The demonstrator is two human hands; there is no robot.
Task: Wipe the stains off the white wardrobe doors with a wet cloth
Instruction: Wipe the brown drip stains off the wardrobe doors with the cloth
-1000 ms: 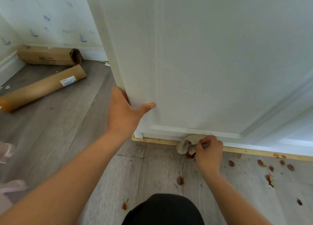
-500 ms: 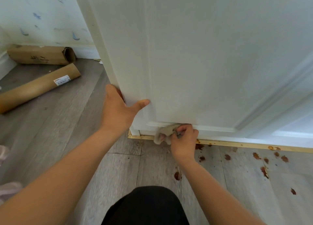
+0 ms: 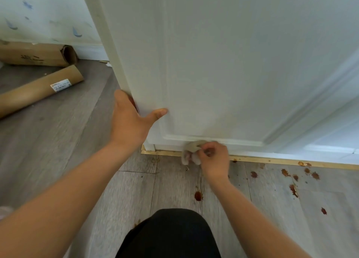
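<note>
The left hand (image 3: pixel 130 123) grips the edge of the white wardrobe door (image 3: pixel 213 63), thumb spread across its front and fingers hooked out of sight behind it. Just to its right and lower, the right hand (image 3: pixel 213 158) pinches a crumpled cloth (image 3: pixel 191 150) against the door's bottom rail. Reddish-brown spots (image 3: pixel 254 174) dot the floor (image 3: pixel 174 180) right of that hand, and two cardboard tubes (image 3: pixel 38 90) lie well left of the left hand.

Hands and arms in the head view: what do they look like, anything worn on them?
The left hand and right hand are bare: no gloves, rings or watch show. The left forearm and right forearm are uncovered to the frame's edge, no sleeve in view.
</note>
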